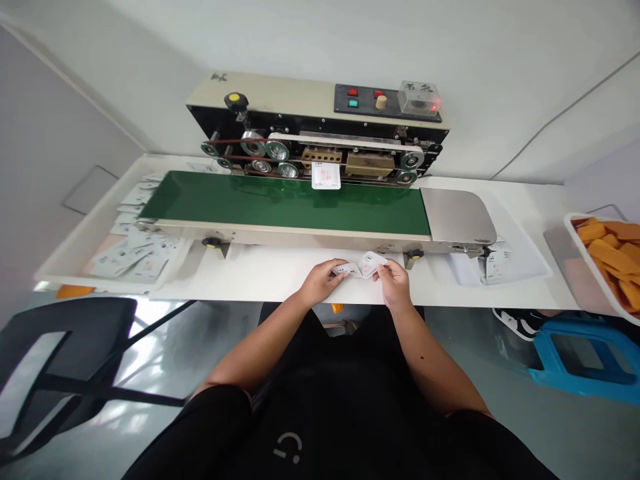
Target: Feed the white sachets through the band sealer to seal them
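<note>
1. Holding a short strip of white printed sachets (pixel 360 267) between them, the two hands work just above the white table (pixel 250 280), close to the near edge of the machine. The strip sits near the middle of the table, and it seems not to touch the machine.

2. The left hand (pixel 320 281) is half closed. Its thumb and curled fingers pinch the left end of the strip. The right hand (pixel 393 283) is also half closed and pinches the right end in same way. Perhaps they grip only the ends so the strip stays spread and the printed face can be seen.

3. Farther away, one white sachet (pixel 326 176) lies on the far edge of the green conveyor belt (pixel 280 200), under the metal blocks of the band sealer (pixel 320 127). Its top end points to the blocks, probably so that this end meets them.

4. On the left, a white tray (pixel 170 267) holds many loose sachets (pixel 135 257), within easy reach. On the right, a second tray (pixel 530 273) holds a few sachets (pixel 495 267) by the end of the belt, likely to catch them. Farther right stands a white tub (pixel 595 297) of orange pieces (pixel 607 247).
</note>
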Motion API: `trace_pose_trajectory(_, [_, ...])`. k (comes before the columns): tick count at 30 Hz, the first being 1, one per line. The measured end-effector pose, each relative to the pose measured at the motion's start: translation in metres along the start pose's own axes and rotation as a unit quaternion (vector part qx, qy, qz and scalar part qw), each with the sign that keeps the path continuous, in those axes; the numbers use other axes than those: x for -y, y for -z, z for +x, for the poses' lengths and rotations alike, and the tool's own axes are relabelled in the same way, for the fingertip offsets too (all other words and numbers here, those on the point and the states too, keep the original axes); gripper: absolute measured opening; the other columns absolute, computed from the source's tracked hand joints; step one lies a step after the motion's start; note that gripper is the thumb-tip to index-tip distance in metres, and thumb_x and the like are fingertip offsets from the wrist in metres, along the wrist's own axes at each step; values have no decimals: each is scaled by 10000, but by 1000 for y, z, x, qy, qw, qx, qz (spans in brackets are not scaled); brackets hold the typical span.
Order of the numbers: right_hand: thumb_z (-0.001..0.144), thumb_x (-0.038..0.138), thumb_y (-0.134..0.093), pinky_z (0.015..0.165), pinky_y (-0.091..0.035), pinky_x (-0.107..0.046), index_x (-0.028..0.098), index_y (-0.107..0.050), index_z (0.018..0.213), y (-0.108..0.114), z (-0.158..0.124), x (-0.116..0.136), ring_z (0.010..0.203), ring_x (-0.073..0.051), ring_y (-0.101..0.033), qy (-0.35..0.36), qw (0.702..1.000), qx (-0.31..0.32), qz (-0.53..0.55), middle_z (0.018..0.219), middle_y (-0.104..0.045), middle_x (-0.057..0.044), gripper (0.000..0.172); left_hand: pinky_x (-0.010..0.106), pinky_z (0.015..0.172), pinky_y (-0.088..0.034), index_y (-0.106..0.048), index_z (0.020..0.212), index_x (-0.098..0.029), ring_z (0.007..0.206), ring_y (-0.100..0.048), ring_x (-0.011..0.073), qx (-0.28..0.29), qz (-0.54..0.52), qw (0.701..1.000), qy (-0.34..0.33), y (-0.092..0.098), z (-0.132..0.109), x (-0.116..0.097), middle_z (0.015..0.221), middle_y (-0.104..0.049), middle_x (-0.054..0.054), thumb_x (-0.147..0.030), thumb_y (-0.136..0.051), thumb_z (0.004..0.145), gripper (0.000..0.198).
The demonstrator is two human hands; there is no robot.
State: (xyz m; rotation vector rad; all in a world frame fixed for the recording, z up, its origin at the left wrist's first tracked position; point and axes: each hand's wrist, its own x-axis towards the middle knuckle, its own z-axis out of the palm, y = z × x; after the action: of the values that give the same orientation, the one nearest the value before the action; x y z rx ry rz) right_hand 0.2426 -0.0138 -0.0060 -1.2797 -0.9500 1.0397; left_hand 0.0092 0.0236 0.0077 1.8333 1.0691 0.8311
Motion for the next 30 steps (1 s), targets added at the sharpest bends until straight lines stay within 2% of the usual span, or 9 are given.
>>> trace_pose_trajectory(2, [810,522,-836,642,-540,-265,160,-679,1039,-2,-3,3,728,-138,-638,3,997,-50,53,919,-722,-60,456,328,856,-640,-722,1249,-206,1031,-755,234,0,-1,1000,6,0,0,-1,1186,-790,102,-497,-652,986,398])
trace_pose_trajectory(4, [782,467,-872,641,-569,-265,154,-670,1078,-1,-7,14,763,-144,-674,18,992,-96,75,987,-739,-73,476,324,840,-640,-723,1245,-205,1026,-756,236,-2,1,1000,9,1,-1,-1,1176,-791,104,-498,-644,990,397])
trace_pose_trajectory(8, [783,403,-882,614,-588,-254,155,-657,1076,12,-10,52,736,-138,-701,83,971,-205,94,977,-736,-55,445,317,816,-629,-728,1216,-198,984,-755,230,1,19,1000,7,2,-1,-2,1137,-794,103,-490,-644,991,378])
trace_pose_trajectory(10, [772,393,-893,602,-593,-255,161,-648,1069,20,-7,74,738,-144,-715,108,961,-232,103,984,-734,-50,449,311,807,-623,-729,1207,-197,972,-753,225,1,27,1000,4,3,-2,-2,1121,-793,99,-481,-645,992,366])
trace_pose_trajectory(14, [755,371,-908,609,-600,-251,160,-648,1046,30,1,102,754,-150,-727,113,963,-219,113,978,-741,-57,444,299,787,-617,-728,1190,-196,953,-749,217,-5,31,999,-6,3,-1,-1,1096,-789,94,-481,-640,997,355])
trace_pose_trajectory(18, [739,353,-910,612,-593,-249,149,-667,1015,36,5,110,752,-152,-727,84,967,-203,132,946,-747,-62,421,300,800,-616,-727,1195,-199,965,-747,215,-4,38,999,-21,1,-3,0,1099,-787,94,-489,-628,1008,359])
trace_pose_trajectory(21, [730,331,-898,578,-555,-226,140,-681,1002,44,19,122,740,-148,-715,78,968,-195,138,951,-750,-72,397,300,806,-613,-724,1198,-201,967,-746,212,0,41,999,-33,0,-4,2,1103,-788,93,-485,-620,1015,354])
trace_pose_trajectory(26, [773,201,-813,518,-490,-198,138,-703,1136,55,79,161,592,-100,-609,91,979,-168,67,812,-709,-37,384,304,820,-610,-720,1208,-198,974,-749,213,9,37,998,-46,2,-5,3,1123,-786,101,-468,-617,1019,345])
trace_pose_trajectory(30, [791,139,-785,516,-511,-204,164,-683,1079,63,131,181,561,-102,-593,69,983,-168,-27,759,-693,-24,307,303,804,-602,-728,1200,-214,948,-748,213,14,43,998,-49,3,-5,3,1105,-787,93,-472,-607,1024,335])
